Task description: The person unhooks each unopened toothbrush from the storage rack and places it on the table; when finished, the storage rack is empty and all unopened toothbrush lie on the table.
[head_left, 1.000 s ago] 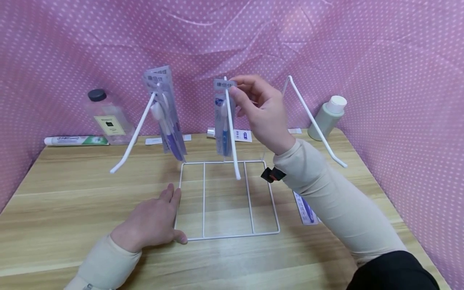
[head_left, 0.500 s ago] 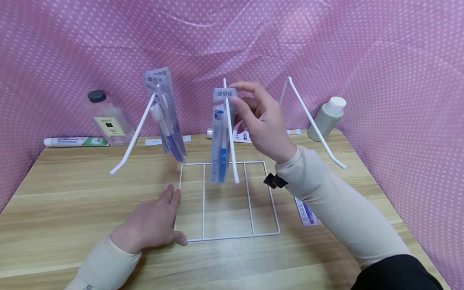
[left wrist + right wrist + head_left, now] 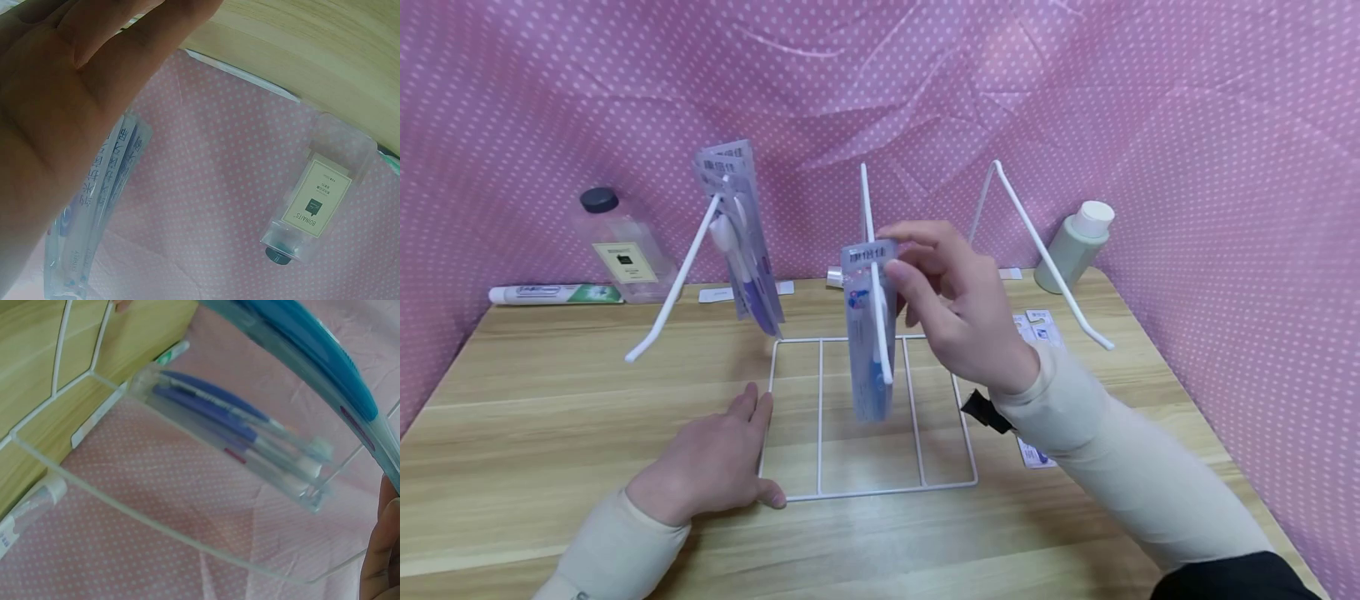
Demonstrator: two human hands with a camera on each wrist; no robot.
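A white wire rack [image 3: 880, 494] stands on the wooden table, with three prongs rising over its base. My right hand [image 3: 966, 308] pinches the top of a packaged blue toothbrush [image 3: 869, 396], which is at the sloping middle prong [image 3: 867, 200]. In the right wrist view, that blue toothbrush [image 3: 319, 353] passes close to the camera. Several packaged purple toothbrushes [image 3: 751, 258] hang on the left prong [image 3: 673, 292]. My left hand [image 3: 707, 462] rests at the rack base's left side, fingers extended, thumb at the front corner. The right prong [image 3: 1037, 237] carries nothing.
Along the back stand a clear bottle with a black cap [image 3: 625, 254] and a pale green bottle [image 3: 1071, 250]. A toothpaste tube [image 3: 557, 293] lies at the back left. Packaged toothbrushes [image 3: 1036, 454] lie right of the rack, partly under the right forearm. A pink dotted cloth [image 3: 820, 75] hangs behind.
My right hand has moved down and toward the front along the middle prong, bringing the packaged blue toothbrush with it. The left hand and the hanging purple toothbrushes have stayed put.
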